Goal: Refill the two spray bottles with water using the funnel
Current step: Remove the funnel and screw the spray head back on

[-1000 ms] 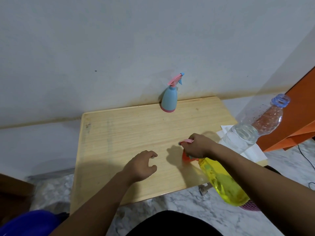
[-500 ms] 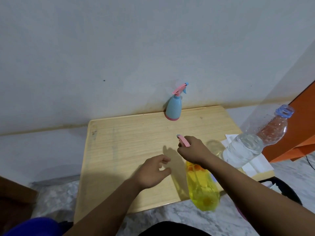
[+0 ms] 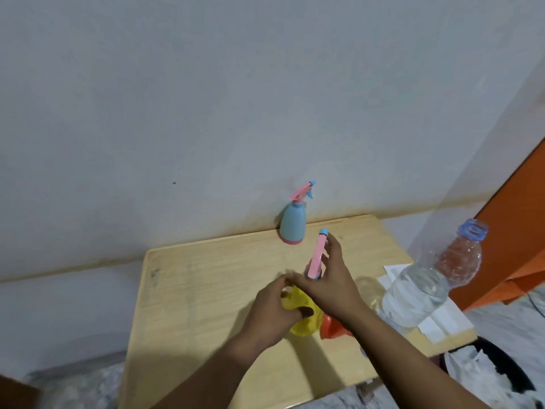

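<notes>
A yellow spray bottle (image 3: 302,320) with a pink trigger head (image 3: 317,255) stands on the wooden table (image 3: 206,290) near its middle. My left hand (image 3: 274,308) wraps around the yellow body. My right hand (image 3: 330,278) grips the neck and pink head from the right. A blue spray bottle (image 3: 292,224) with a pink head stands upright at the table's back edge, against the wall. Something orange (image 3: 331,327), perhaps the funnel, shows under my right wrist. A clear water bottle (image 3: 427,284) with an open blue neck stands on white paper at the right.
White paper (image 3: 436,323) lies under the water bottle at the table's right edge. A dark bin (image 3: 501,367) holding white paper sits on the floor at the lower right. An orange panel (image 3: 519,246) stands at the right. A grey wall runs behind the table.
My right hand brought the yellow bottle from beside the table's front edge up onto the table and stood it upright. My left hand moved right and closed around its body.
</notes>
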